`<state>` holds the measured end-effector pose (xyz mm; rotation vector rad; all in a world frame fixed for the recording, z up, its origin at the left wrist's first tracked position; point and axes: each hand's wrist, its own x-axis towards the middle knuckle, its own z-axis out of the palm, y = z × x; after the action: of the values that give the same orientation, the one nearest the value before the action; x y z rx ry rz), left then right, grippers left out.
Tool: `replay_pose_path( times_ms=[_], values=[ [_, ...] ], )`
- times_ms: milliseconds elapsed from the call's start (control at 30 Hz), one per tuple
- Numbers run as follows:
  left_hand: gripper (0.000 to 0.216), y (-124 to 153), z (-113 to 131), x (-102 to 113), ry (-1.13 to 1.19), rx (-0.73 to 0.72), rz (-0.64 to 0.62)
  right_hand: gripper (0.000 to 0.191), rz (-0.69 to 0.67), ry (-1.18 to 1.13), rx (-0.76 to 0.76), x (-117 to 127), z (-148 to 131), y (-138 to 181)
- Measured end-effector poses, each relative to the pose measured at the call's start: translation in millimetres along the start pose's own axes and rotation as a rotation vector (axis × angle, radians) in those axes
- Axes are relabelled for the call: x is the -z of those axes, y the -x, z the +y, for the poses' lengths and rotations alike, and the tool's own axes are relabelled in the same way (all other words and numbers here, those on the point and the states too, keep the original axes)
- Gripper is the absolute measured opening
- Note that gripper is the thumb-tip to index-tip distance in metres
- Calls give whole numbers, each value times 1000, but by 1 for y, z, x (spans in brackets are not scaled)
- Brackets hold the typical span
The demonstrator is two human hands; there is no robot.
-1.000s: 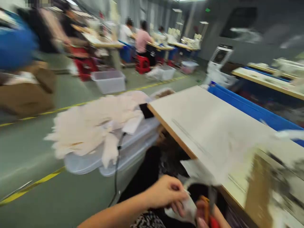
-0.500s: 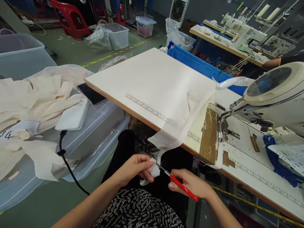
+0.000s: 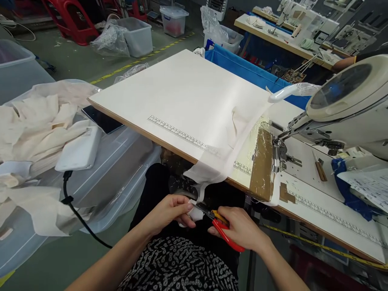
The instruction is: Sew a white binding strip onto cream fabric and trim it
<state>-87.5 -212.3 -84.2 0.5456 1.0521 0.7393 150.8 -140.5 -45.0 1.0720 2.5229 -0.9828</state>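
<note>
Above my lap, my left hand [image 3: 175, 211] pinches a small piece of white fabric [image 3: 197, 213] between thumb and fingers. My right hand [image 3: 238, 226] grips scissors [image 3: 222, 233] with a red and a yellow handle. Their dark blades point left and meet the upper edge of the fabric near my left fingertips; whether they are cutting through it I cannot tell. Sheer white cloth [image 3: 209, 167] drapes over the table's front edge just above my hands, and a narrow strip of it hangs down towards the fabric piece.
A white table [image 3: 169, 89] with printed rulers lies ahead. At the right stands a sewing machine [image 3: 348, 109], with a wooden-handled tool [image 3: 319, 169] near it. Cream cloth pieces [image 3: 36, 129] and a white power bank [image 3: 79, 149] lie on plastic bins [image 3: 121, 178] at the left.
The scissors have turned in my right hand, and the yellow handle now shows. Their blades reach the fabric's upper edge. My left hand keeps its pinch. The whole view has shifted slightly.
</note>
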Motion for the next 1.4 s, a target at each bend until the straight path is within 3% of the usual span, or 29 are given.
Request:
replay_pose_path(
  times_ms=[200,367,533,767,900,1133,1400],
  values=[
    [48,-3,9,-1,22,24,-27,51,26,-1,-27,0,4,1],
    [48,-16,23,-5,0,66,-42,47,55,8,-52,15,7,4],
    [46,-21,37,-15,-70,91,-134,47,119,-29,-58,22,4,9],
    [45,-13,33,-18,-161,86,-184,52,225,-242,-130,-5,3,26],
    [44,-6,21,-19,-170,72,-188,44,321,-440,-109,-23,-8,29],
    [45,7,8,-33,-92,-98,-262,28,464,-788,-40,-55,-39,11],
    [43,8,11,-42,-247,-129,-202,26,550,-1022,-56,-56,-39,15]
  ],
)
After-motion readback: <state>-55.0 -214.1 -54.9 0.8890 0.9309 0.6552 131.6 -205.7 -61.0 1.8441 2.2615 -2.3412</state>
